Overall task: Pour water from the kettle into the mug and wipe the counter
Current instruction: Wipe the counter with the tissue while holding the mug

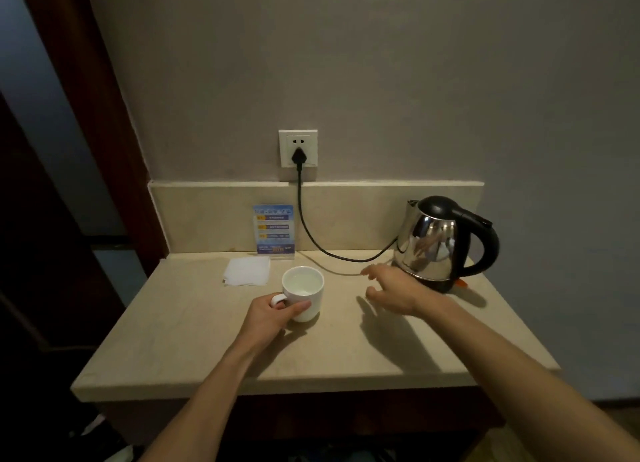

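Note:
A white mug (304, 288) stands upright on the beige counter (214, 344), left of centre. My left hand (273, 314) grips its handle, thumb along the mug's side. A steel kettle (440, 243) with a black lid and handle sits on its base at the back right. My right hand (394, 288) hovers just left of the kettle's base with fingers spread, holding nothing. A folded white cloth (247, 271) lies flat behind the mug to the left.
The kettle's black cord (311, 233) runs across the counter's back up to a wall socket (298, 149). A blue card in a clear stand (274, 229) leans by the backsplash. A dark wooden door frame (104, 132) borders the left side.

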